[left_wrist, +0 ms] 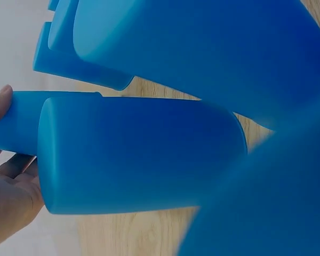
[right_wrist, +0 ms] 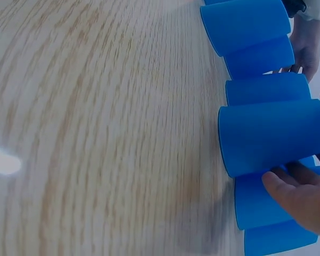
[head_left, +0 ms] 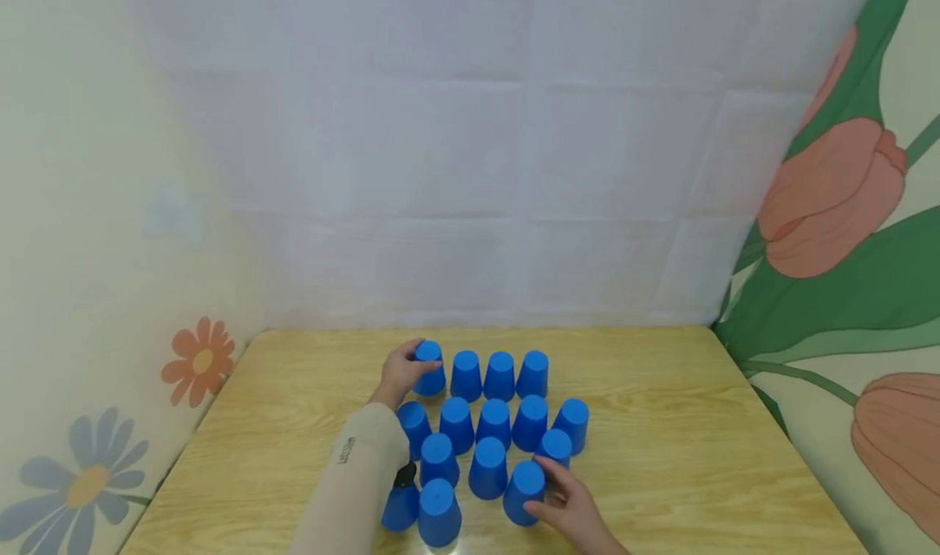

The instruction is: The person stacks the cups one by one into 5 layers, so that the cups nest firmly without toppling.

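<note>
The far cup [head_left: 432, 381] lies just to the right of the left hand [head_left: 400, 371], at the left end of the back row, near the table's [head_left: 661, 424] far edge and set in from its far left corner. It stands mouth down, its long axis upright, and the left arm reaches across the left side of the group to it. The left thumb crosses the side of this cup while the fingers bend round behind — the hand is parted only to the cup's width and grips it near the narrow top.

The near cup [head_left: 520, 490] lies to the left of the right hand [head_left: 574, 512], in the part of the group farthest from the far edge. Its long axis is also close to upright; whether its rim touches the table is unclear. The right thumb and fingers curl about opposite sides of it, holding it — how firmly, the views do not tell. The right-hand cup [head_left: 556, 445] sits just behind it, close to the fingers.

Between the two hands stand the middle cups [head_left: 494, 420], mouth down in loose rows, well in from the table's right edge.
</note>
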Demonstrator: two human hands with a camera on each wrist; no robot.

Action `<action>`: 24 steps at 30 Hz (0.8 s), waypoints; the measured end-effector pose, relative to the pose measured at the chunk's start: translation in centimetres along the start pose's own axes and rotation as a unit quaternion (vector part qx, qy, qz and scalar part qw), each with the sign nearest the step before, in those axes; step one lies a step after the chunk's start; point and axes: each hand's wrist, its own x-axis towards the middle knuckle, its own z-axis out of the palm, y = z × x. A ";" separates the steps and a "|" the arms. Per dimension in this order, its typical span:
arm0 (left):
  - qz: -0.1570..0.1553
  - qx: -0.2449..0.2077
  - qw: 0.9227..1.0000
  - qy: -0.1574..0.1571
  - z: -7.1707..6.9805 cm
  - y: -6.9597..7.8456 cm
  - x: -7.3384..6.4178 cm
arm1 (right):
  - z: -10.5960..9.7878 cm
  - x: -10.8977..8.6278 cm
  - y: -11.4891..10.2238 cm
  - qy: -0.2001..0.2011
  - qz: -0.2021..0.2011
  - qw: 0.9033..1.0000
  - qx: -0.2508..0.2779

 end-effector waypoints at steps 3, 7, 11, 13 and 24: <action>-0.001 0.002 1.000 -0.004 0.1 -0.2 0.3 | 0.2 0.2 0.2 0.006 0.004 1.000 -0.007; -0.007 0.006 1.000 -0.010 0.3 -0.4 0.6 | 0.3 0.2 0.0 0.008 0.005 1.000 -0.004; -0.018 0.012 1.000 -0.014 0.6 -0.5 0.7 | 0.4 0.1 -0.3 0.011 0.007 1.000 -0.007; -0.019 0.015 1.000 -0.014 0.8 -0.6 0.7 | 0.4 0.1 -0.3 0.013 0.007 1.000 -0.010; -0.037 0.029 0.999 -0.010 1.4 -1.3 0.7 | 0.6 0.2 0.0 0.018 0.019 1.000 -0.014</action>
